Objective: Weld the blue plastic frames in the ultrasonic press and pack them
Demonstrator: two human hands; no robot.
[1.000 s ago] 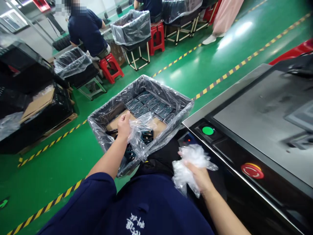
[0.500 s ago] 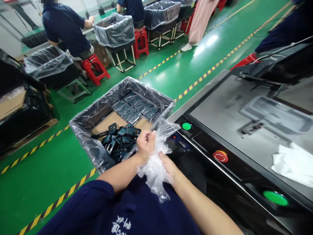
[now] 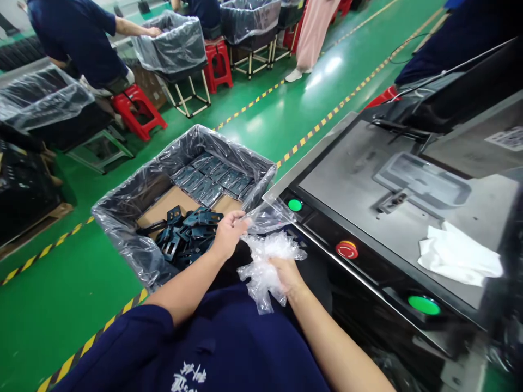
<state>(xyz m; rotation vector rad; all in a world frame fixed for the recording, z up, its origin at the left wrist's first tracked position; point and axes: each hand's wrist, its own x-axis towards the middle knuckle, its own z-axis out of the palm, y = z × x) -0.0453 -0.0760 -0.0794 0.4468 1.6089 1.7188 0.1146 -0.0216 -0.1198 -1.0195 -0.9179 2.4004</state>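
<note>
My right hand (image 3: 286, 274) is shut around a crumpled wad of clear plastic film (image 3: 265, 267), just off the bin's near corner. My left hand (image 3: 227, 234) hangs over the bin, its fingertips pinching a thin sheet of clear film (image 3: 268, 218) that trails toward the machine. Below it, loose dark metal brackets (image 3: 183, 237) lie in a heap on a cardboard sheet (image 3: 161, 207). Rows of flat dark parts (image 3: 208, 177) lie further in. A black plastic liner (image 3: 122, 218) lines the bin's walls and folds over its rim.
To the right stands a machine with a steel top (image 3: 347, 218), green buttons (image 3: 295, 204), a red emergency stop (image 3: 347, 249), a grey moulded jig (image 3: 423, 179) and a white cloth (image 3: 460, 256). Lined bins, red stools and a co-worker (image 3: 77, 41) occupy the taped green floor beyond.
My hands have moved apart, and the film now spreads between them instead of being bunched together. The view has swung right, showing more of the machine top.
</note>
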